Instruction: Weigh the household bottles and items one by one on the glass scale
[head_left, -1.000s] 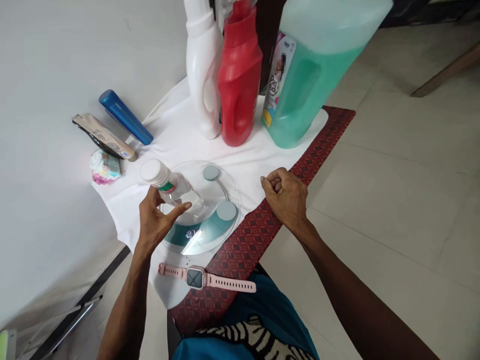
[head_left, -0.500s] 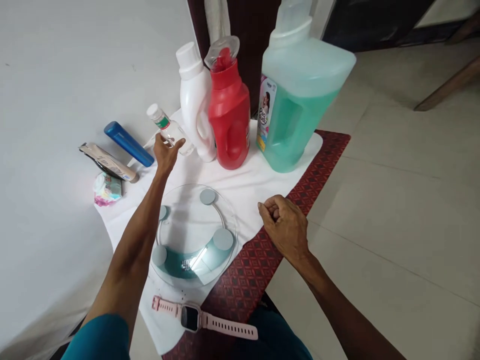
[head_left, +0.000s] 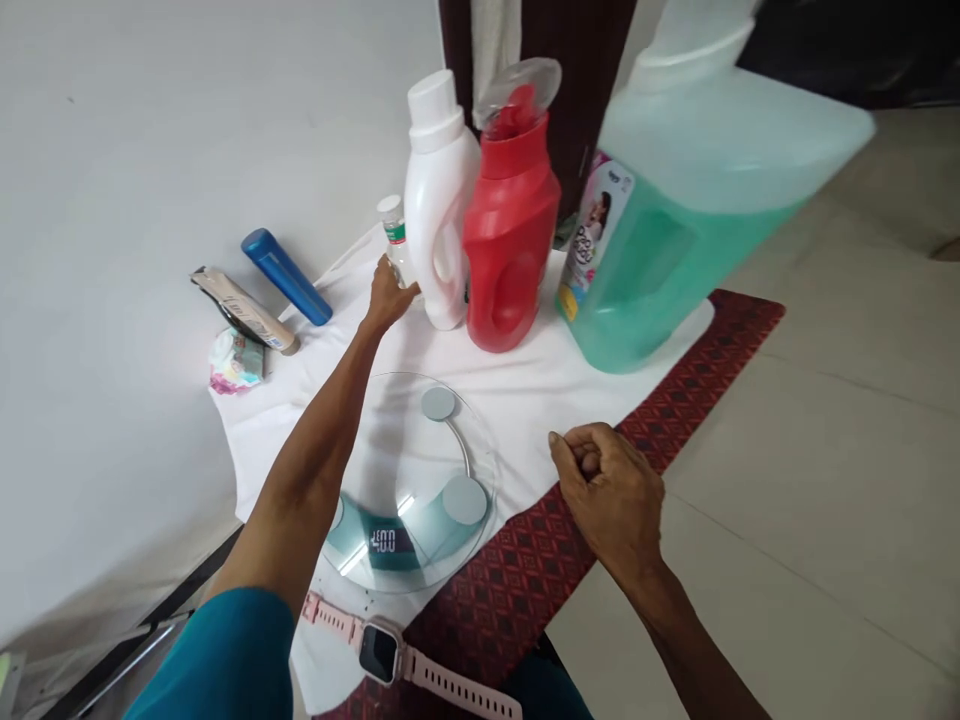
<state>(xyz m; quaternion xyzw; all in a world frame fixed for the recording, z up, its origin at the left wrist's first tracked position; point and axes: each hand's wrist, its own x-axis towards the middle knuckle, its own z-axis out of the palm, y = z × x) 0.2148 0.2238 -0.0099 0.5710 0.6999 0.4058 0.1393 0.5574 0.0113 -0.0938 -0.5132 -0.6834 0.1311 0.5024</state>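
My left hand reaches across to the back of the table, its fingers around a small clear bottle with a white cap and green label. That bottle stands beside a white jug; my hand hides its lower part. My right hand is closed in a loose fist over the table's right edge, with nothing visible in it. Between my arms lies a round glass scale, whose lit display faces up. The left forearm covers part of the scale's left side.
Behind the scale stand a red jug and a large jug of green liquid. A blue bottle, a beige tube and a small packet lie near the wall. A pink watch lies in front, on white cloth.
My left hand has brought the small bottle, tilted before, to a more upright position close beside the white jug. The scale's display now reads near zero. The view has shifted left.
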